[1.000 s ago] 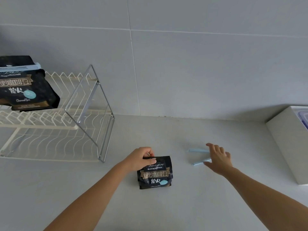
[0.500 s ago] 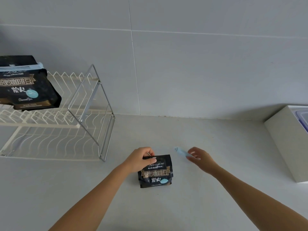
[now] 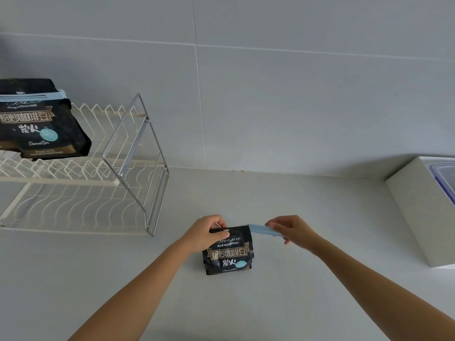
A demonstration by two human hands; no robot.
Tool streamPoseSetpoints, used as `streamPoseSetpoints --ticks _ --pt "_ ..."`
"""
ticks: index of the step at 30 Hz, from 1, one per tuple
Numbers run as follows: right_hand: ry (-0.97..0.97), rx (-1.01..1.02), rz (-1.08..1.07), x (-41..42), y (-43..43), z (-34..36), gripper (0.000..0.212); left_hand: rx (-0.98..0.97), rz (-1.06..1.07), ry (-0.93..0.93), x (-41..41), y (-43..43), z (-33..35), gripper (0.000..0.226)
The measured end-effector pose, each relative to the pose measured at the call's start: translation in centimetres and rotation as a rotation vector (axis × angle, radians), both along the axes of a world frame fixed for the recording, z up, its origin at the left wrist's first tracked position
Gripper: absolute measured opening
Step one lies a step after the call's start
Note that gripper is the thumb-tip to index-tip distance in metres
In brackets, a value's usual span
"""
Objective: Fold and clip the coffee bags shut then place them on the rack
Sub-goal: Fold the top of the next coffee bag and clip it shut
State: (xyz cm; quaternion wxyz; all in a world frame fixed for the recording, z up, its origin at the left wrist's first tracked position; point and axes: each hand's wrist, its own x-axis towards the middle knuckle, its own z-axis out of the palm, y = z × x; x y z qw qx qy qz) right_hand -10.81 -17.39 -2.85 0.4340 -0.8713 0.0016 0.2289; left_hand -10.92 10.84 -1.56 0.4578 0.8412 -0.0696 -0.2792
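Coffee bags: two, one on the tabletop and one on the rack
Blue clips: two, one loose beside the tabletop bag and one across the top of the rack bag
Wire racks: one, white with a metal end frame
Hands: two, left hand and right hand
White boxes: one at the right edge
Clear lidded tubs: one, partly cut off
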Motion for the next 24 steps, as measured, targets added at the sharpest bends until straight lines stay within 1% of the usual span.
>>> streamPoseSetpoints --ticks 2,3,6,10,12,14,16,20,24 --pt "-0.011 0.006 0.038 -0.3 0.1 0.0 0.008 -0.002 0.005 0.006 0.1 0.0 0.0 0.012" --pt "-0.001 0.007 0.039 -0.3 0.2 0.0 0.006 -0.001 0.007 0.008 0.2 0.0 0.0 0.012" --pt "0.050 0.044 -0.018 -0.4 0.4 0.0 0.008 0.003 0.011 0.009 0.2 0.0 0.0 0.013" --pt "0.137 0.227 -0.201 -0.7 0.1 0.5 0.015 0.004 0.012 0.008 0.1 0.0 0.1 0.012" --pt "0.210 0.289 -0.235 -0.7 -0.2 0.7 0.018 0.002 0.011 0.006 0.1 0.1 0.1 0.011" --pt "0.268 0.308 -0.211 -0.9 -0.5 0.8 0.017 -0.002 0.007 0.010 0.1 0.1 0.2 0.011" --pt "0.285 0.291 -0.159 -1.1 -0.6 1.0 0.013 -0.010 0.006 0.012 0.1 0.1 0.2 0.011" --pt "0.246 0.212 -0.075 -1.2 0.2 1.5 0.006 -0.012 -0.004 0.011 0.1 0.1 0.2 0.011" --pt "0.166 0.137 0.033 -0.9 1.7 2.2 0.007 -0.004 -0.018 0.008 0.3 0.2 0.3 0.011"
